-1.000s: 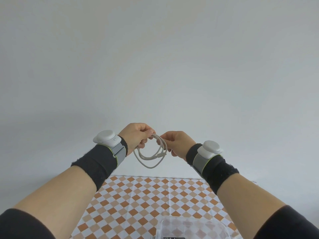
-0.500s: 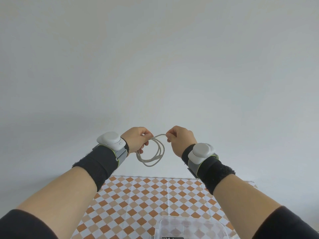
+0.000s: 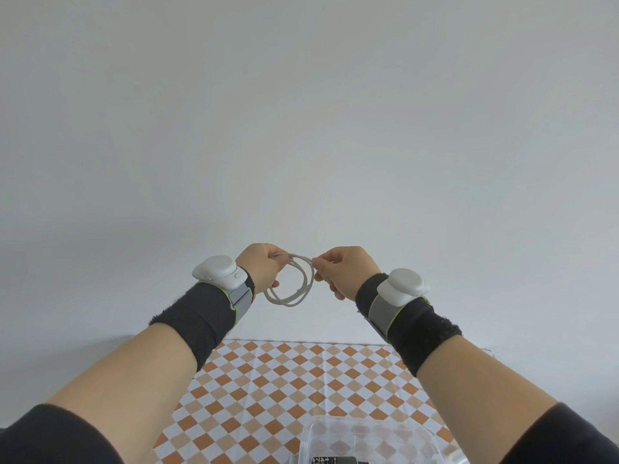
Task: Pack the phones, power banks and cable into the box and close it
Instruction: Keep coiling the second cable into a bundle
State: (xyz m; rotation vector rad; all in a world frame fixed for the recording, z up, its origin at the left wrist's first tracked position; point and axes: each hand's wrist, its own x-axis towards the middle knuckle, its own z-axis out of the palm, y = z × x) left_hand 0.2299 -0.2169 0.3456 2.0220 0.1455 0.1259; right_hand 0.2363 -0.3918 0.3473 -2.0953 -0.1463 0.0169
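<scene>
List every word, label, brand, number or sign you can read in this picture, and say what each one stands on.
Nothing can be read with certainty.
Black label with white characters, on something at the clear box, bottom edge of the view: cut off and too small to read.
White wrist devices: no text visible.
White cable, held by the left hand and right hand: no marking visible.
Checkered tablecloth: pattern only.
</scene>
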